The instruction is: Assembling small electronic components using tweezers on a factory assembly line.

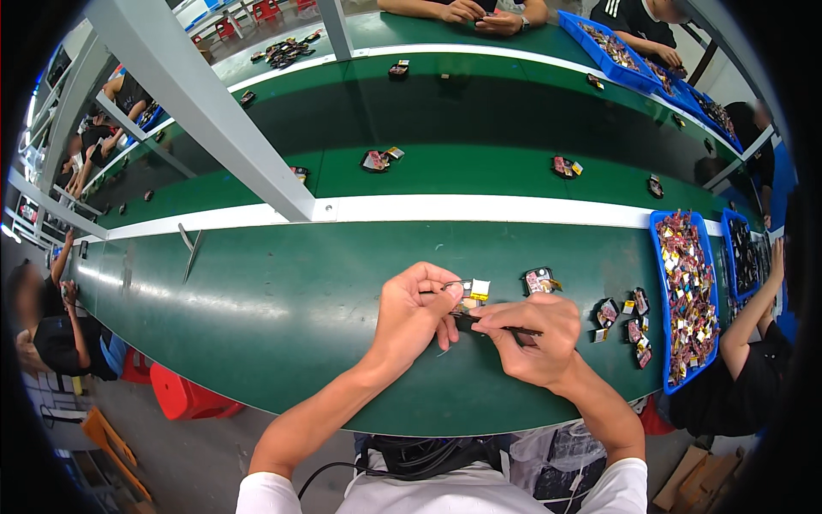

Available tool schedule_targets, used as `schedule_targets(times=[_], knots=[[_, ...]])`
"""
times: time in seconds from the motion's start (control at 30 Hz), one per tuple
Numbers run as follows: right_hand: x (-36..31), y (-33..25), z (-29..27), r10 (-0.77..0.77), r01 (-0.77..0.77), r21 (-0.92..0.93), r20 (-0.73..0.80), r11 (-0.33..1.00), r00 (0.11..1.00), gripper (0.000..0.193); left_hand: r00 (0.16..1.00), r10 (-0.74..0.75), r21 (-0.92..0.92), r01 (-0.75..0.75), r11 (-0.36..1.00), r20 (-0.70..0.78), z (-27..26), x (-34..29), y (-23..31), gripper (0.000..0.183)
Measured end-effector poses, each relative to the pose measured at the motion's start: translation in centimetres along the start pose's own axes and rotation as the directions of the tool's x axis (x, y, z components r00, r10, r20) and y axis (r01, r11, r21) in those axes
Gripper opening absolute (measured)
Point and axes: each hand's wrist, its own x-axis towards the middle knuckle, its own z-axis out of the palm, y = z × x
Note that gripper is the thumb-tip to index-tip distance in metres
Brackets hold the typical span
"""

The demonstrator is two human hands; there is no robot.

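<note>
My left hand (415, 313) pinches a small electronic assembly over the green table, its fingers closed around the edge. A silver and yellow battery pack (480, 290) shows beside the fingertips, along with a thin dark wire. Between thumb and fingers of my right hand (539, 336) lies a pair of slim black tweezers (524, 331), pen-like, its tip against the assembly. Much of the assembly is covered by my fingers. Just beyond my right hand sits a similar black unit (539, 279) with a battery attached.
Several loose units (635, 330) lie right of my hands, beside a blue tray (658, 283) heaped with parts. Silver tweezers (193, 254) rest at the left. Past a white rail (479, 209), a green conveyor (462, 176) carries scattered units. Co-workers sit around; a grey post (205, 111) slants upward.
</note>
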Motion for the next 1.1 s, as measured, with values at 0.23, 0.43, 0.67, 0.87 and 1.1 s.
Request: schedule_targets(times=[0.23, 0.43, 0.67, 0.87, 1.1], knots=[[0.5, 1.2, -0.5, 0.046, -0.047, 0.06, 0.024, 0.997, 0.999, 0.017, 1.0, 0.004, -0.002, -0.004, 1.0, -0.026, 0.5, 0.6, 0.0, 0.013], [0.2, 1.1, -0.5, 0.146, -0.143, 0.078, -0.037, 0.987, 0.989, 0.016, 0.999, -0.036, 0.001, 0.036, 0.999, -0.028, 0.6, 0.8, 0.4, 0.014], [0.0, 0.9, -0.7, 0.188, -0.184, 0.086, -0.033, 0.979, 0.982, 0.016, 0.999, -0.037, -0.055, 0.037, 0.998, -0.01, 0.7, 0.7, 0.7, 0.013], [0.2, 1.5, -0.6, 0.117, -0.118, 0.058, 0.019, 0.991, 0.993, 0.018, 1.0, -0.016, 0.017, 0.016, 1.0, -0.017, 0.5, 1.0, 0.3, 0.012], [0.9, 1.2, -1.7, 0.119, -0.122, 0.129, 0.03, 0.984, 0.992, 0.017, 0.997, 0.041, 0.006, -0.041, 0.999, -0.066, 0.2, 1.1, 0.8, 0.012]])
